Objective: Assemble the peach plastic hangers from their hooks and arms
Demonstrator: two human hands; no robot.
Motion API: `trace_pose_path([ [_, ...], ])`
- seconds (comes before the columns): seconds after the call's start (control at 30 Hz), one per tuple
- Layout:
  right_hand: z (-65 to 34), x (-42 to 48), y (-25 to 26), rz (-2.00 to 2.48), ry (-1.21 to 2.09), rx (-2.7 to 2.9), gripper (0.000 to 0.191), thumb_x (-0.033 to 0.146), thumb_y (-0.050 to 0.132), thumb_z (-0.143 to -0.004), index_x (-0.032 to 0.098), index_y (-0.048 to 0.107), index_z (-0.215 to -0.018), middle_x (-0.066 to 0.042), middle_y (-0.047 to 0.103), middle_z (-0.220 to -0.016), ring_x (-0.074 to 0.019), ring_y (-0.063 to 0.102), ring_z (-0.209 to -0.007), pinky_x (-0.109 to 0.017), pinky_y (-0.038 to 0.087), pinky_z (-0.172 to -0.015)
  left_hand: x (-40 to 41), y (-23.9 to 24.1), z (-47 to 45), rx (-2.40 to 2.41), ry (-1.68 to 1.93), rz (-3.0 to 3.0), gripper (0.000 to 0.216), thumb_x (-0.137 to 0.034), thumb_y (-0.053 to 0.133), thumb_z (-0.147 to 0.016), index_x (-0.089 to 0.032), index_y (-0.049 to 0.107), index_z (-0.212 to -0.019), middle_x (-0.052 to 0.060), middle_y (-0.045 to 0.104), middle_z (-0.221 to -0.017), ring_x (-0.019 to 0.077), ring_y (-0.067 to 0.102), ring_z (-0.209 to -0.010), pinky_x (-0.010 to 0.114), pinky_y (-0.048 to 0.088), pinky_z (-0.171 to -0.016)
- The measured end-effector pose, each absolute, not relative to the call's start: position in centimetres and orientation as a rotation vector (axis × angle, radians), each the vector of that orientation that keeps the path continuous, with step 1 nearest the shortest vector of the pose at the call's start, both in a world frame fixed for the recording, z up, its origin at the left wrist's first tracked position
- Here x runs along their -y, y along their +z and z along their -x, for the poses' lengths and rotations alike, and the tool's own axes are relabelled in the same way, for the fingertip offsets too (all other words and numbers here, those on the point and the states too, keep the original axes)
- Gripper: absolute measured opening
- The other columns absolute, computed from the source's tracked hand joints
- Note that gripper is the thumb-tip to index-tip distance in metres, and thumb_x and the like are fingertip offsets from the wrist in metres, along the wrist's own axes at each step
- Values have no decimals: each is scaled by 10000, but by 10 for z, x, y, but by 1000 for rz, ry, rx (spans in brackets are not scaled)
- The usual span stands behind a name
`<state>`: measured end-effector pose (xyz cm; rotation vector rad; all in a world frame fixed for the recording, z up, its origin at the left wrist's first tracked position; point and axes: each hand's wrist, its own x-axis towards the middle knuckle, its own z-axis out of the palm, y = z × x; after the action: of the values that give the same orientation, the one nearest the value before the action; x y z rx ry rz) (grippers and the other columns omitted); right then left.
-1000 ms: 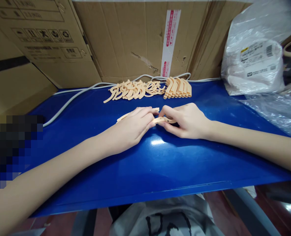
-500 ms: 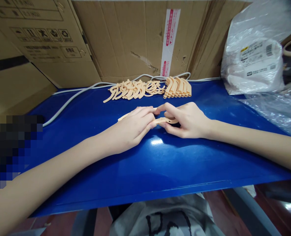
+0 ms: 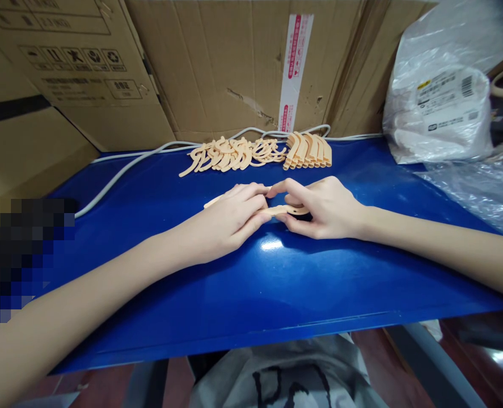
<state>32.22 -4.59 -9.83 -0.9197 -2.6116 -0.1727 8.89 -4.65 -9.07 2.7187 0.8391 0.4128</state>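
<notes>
In the head view, the left hand lay closed over what seemed one tan strip, hiding its middle. Between the hands, over the bench, the right hand pinched a curved tan piece whose left end disappeared behind the left hand.

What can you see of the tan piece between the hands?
The piece is pale tan, slim and gently curved, with a smooth look; its material is unclear. A dark spot, perhaps a hole, shows toward its right end. It lies roughly sideways over the blue table, held by the left hand, which hides its left end, and the right hand.
</notes>
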Motion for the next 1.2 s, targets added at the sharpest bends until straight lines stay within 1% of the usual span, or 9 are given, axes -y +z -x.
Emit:
trace_pose_path([
  [0.13, -324, 47, -100, 771, -262, 2568, 329, 367, 495, -894, 175, 592, -1143, 77, 529, -506, -111, 494, -420, -229, 261, -467, 40, -89, -83, -947, 492, -2574, 406, -455, 341, -1038, -167, 626, -1027, 128, 551, -1395, 243, 433, -1397, 417, 347, -1162],
  [0.3, -326, 46, -100, 524, -344, 2562, 346, 483, 516, -933, 179, 629, -1055, 61, 541, -512, -118, 498, -445, -248, 329, -499, 19, -92, -70, -1057, 534, -2593, 358, -396, 487, -942, -167, 650, -1162, 126, 569, -1406, 249, 464, -1394, 414, 343, -1179],
  [0.47, -325, 43, -100, 538, -305, 2612, 305, 443, 507, -953, 175, 642, -1011, 8, 627, -656, -139, 558, -574, -273, 397, -595, 11, -95, -65, -1098, 596, -2641, 404, -382, 550, -891, -137, 641, -1199, 112, 648, -1307, 246, 587, -1242, 384, 436, -1101],
  [0.63, -323, 40, -99, 531, -261, 2613, 320, 412, 505, -962, 130, 639, -1031, -58, 661, -827, -174, 572, -731, -296, 446, -669, 13, -96, -66, -1099, 633, -2694, 419, -367, 535, -914, -104, 622, -1228, 128, 653, -1288, 251, 601, -1211, 373, 457, -1070],
  [0.8, -322, 40, -101, 656, -402, 2509, 487, 577, 535, -929, 128, 651, -1077, -134, 671, -1051, -234, 597, -894, -351, 486, -772, 13, -98, -66, -1095, 637, -2728, 406, -351, 522, -932, -102, 617, -1238, 122, 652, -1271, 238, 602, -1197, 362, 455, -1066],
  [0.93, -321, 43, -103, 926, -510, 2448, 709, 756, 475, -874, 121, 657, -1133, -173, 648, -1167, -293, 607, -1008, -401, 478, -838, 15, -97, -67, -1143, 624, -2729, 403, -327, 490, -941, -101, 603, -1254, 126, 648, -1277, 236, 599, -1200, 365, 454, -1064],
  [1.0, -321, 45, -104, 1054, -515, 2447, 760, 797, 447, -856, 122, 675, -1122, -179, 643, -1192, -306, 616, -1011, -414, 471, -852, 17, -97, -68, -1170, 610, -2727, 400, -322, 484, -938, -114, 594, -1262, 123, 647, -1280, 237, 598, -1205, 367, 456, -1063],
  [1.1, -322, 45, -104, 1115, -442, 2477, 699, 757, 447, -888, 131, 701, -1069, -160, 673, -1132, -284, 638, -950, -399, 472, -826, 19, -95, -69, -1187, 590, -2719, 394, -333, 467, -951, -132, 579, -1270, 122, 638, -1292, 243, 587, -1222, 380, 446, -1074],
  [1.2, -322, 42, -104, 982, -367, 2526, 593, 665, 474, -935, 133, 701, -1070, -138, 702, -1073, -259, 643, -912, -380, 482, -800, 20, -95, -70, -1185, 572, -2718, 391, -342, 444, -969, -126, 565, -1272, 133, 627, -1289, 252, 575, -1231, 394, 436, -1082],
])
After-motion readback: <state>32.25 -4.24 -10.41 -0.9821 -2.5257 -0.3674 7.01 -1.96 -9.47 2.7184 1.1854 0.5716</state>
